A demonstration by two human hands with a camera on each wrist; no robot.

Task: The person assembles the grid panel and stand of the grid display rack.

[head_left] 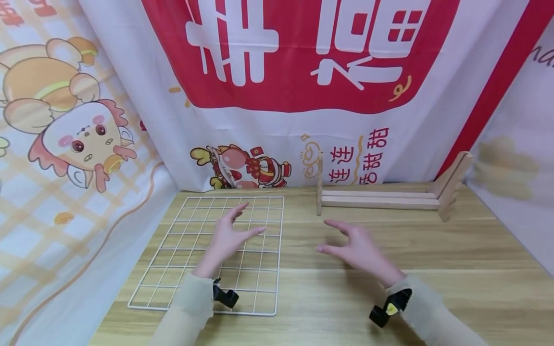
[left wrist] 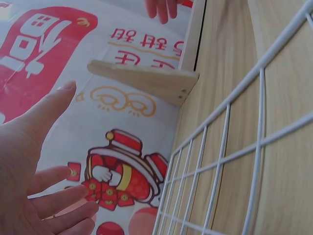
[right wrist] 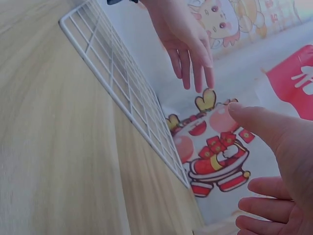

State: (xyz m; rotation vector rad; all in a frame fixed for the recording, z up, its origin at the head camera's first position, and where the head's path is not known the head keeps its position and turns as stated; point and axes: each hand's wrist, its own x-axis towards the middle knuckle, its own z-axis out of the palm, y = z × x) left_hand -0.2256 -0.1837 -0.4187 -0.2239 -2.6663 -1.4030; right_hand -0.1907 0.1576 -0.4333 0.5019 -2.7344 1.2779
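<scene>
Above a white wire grid panel (head_left: 255, 290) lying on the wooden table, my left hand (head_left: 227, 238) hovers with thumb and fingers spread and nothing between them. My right hand (head_left: 361, 250) is held over bare wood to the right of the grid, its thumb apart from the fingers, also holding nothing. Behind it, at the back of the table, stands a wooden rack (head_left: 381, 199) with a long double rail between two upright end pieces. In the left wrist view one end piece (left wrist: 142, 81) of the rack shows screw holes.
A white cloth with red printing (head_left: 298, 120) hangs right behind the table. Another printed cloth (head_left: 86, 216) covers the left side, and a pale one (head_left: 510, 182) hangs on the right. Both wrists carry small black cameras (head_left: 225, 295).
</scene>
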